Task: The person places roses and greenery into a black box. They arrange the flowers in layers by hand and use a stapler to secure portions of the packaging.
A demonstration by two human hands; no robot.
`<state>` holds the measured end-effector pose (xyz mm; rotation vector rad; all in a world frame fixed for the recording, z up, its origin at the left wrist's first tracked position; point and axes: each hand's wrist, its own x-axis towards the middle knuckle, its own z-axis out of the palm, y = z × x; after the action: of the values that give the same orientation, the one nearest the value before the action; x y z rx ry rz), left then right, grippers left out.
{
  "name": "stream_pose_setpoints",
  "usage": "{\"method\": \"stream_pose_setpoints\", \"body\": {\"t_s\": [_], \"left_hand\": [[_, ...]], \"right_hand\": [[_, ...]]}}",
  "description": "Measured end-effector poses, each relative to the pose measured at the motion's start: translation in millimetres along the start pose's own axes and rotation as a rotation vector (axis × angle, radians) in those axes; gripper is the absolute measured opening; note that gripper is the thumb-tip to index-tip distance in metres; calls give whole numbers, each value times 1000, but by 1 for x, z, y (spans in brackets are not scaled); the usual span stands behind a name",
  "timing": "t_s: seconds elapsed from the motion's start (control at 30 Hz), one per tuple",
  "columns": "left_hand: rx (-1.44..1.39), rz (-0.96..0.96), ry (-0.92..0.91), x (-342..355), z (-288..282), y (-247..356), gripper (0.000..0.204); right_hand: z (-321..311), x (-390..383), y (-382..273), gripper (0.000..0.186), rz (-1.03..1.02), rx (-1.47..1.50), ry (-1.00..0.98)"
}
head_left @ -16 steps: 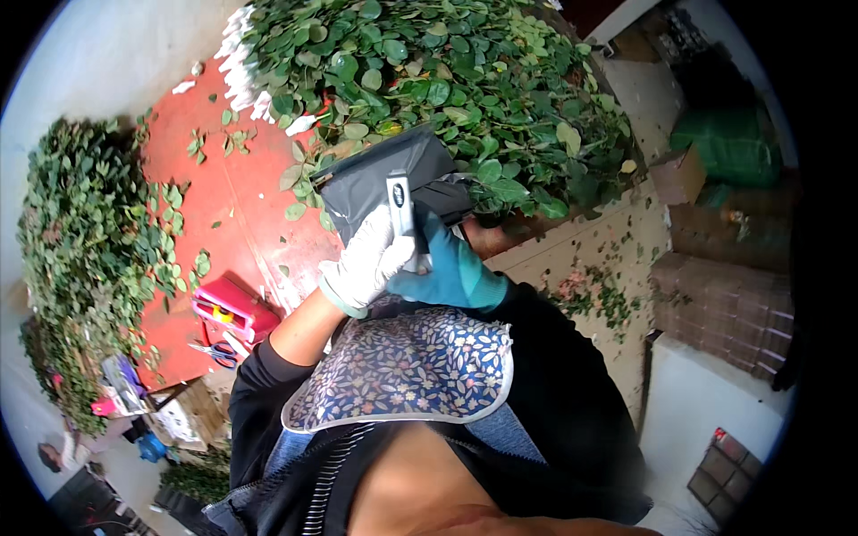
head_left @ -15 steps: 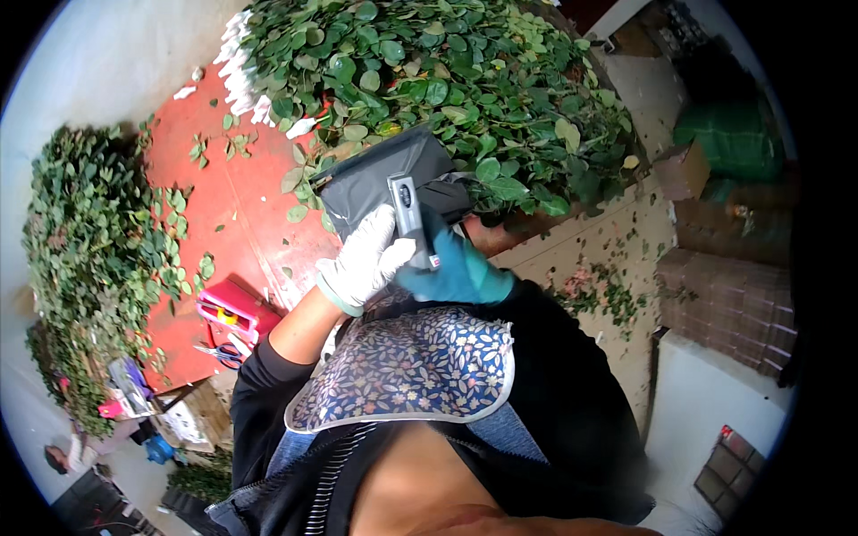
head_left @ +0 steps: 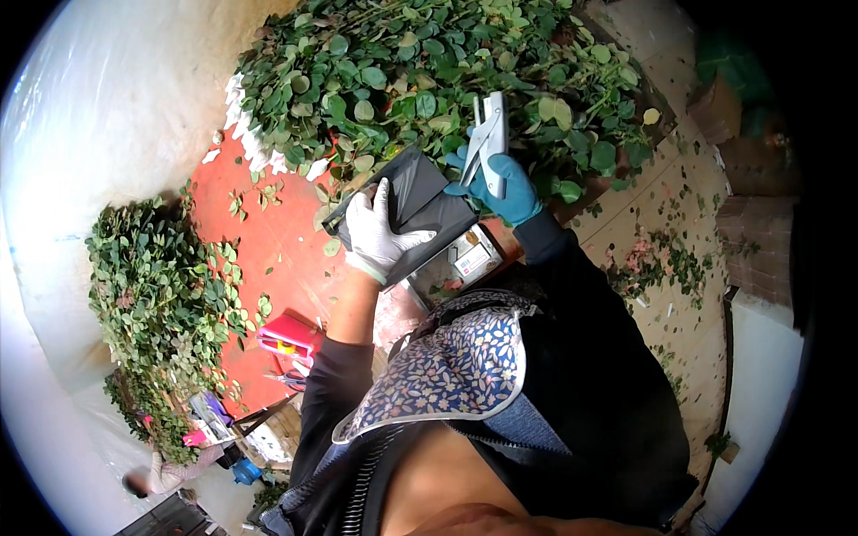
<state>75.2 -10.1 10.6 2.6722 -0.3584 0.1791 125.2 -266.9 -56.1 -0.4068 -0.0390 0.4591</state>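
My left hand (head_left: 375, 234), in a white glove, lies on a black plastic-covered flat piece (head_left: 427, 198). Its index finger points up and the thumb stretches to the right. The handle of a grey plier stapler (head_left: 491, 143) is gripped by my right hand (head_left: 516, 195), which wears a teal glove. The stapler stands nearly upright, its handles spread at an angle, right of the black piece and in front of the leaves. Just below the black piece sits a small white box (head_left: 474, 255) with a printed label.
Leafy stems (head_left: 429, 80) heap across the far side of the red table (head_left: 259, 214). Another leafy pile (head_left: 161, 286) stands at the left. A pink stapler-like holder (head_left: 290, 337) and scissors (head_left: 288, 381) lie near the left edge. Fallen leaves (head_left: 666, 259) litter the floor at right.
My hands have come apart. The right one has carried the stapler up and to the right, and its handles now show spread. My left hand has settled on the black piece, uncovering the white box.
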Motion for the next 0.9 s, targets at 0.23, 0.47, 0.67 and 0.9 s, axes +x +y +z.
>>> {"method": "stream_pose_setpoints", "body": {"t_s": [0.23, 0.47, 0.67, 0.9], "left_hand": [[-15, 81, -12, -9, 0, 7, 106], [107, 126, -122, 2, -12, 3, 115], [41, 115, -143, 1, -13, 10, 106], [104, 164, -236, -9, -11, 4, 91]], "right_hand": [[-2, -2, 7, 76, -68, -52, 51], [18, 0, 10, 77, -134, -121, 83], [16, 0, 10, 75, -111, -164, 101], [20, -3, 14, 72, -82, -134, 155]]}}
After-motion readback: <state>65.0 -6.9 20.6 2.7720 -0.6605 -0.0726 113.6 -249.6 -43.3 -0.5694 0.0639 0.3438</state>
